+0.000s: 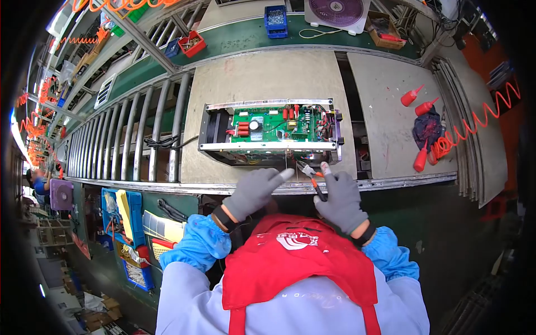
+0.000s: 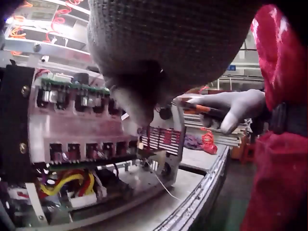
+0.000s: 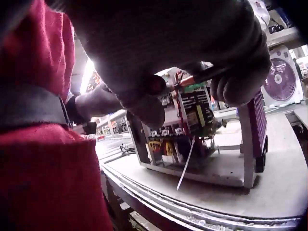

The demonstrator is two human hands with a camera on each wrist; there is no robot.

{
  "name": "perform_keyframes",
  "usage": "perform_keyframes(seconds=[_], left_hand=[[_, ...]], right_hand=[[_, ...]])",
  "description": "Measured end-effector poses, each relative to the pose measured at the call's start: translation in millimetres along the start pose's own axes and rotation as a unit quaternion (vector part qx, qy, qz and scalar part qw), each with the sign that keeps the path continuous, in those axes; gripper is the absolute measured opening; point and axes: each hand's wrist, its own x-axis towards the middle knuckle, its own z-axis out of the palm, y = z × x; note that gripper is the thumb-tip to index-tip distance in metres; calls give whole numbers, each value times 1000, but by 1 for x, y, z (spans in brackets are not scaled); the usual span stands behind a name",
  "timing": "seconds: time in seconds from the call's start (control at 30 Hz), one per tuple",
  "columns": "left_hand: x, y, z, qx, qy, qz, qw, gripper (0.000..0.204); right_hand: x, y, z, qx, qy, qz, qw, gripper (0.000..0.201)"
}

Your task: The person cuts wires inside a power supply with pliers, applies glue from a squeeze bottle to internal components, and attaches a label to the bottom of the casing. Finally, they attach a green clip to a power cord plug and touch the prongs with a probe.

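My gloved left hand [image 1: 251,192] is at the near side of an open metal-framed electronic unit [image 1: 268,146], one digit pointing towards it. Its other fingers are partly hidden. My gloved right hand [image 1: 341,202] grips pliers [image 1: 306,169] with orange and black handles, their metal nose pointing at the unit's near side. Between the hands, a thin white cable tie [image 3: 186,166] hangs its loose tail out of the unit's side. A green circuit board [image 1: 271,133] with red and black components lies inside the frame. Yellow and red wires [image 2: 72,185] run below it.
The unit stands on a board [image 1: 223,75] beside metal rollers [image 1: 131,128]. Red squeeze bottles [image 1: 410,96] and a dark cloth [image 1: 427,129] lie to the right. Blue bins [image 1: 129,215] with tools stand at the lower left. A purple fan [image 1: 336,11] is at the back.
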Motion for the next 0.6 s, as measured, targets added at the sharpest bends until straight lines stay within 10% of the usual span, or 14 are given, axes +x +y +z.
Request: perform_keyframes(seconds=[0.6], left_hand=[[28, 17, 10, -128, 82, -33, 988, 37]], right_hand=[[12, -33, 61, 56, 92, 49, 993, 86]])
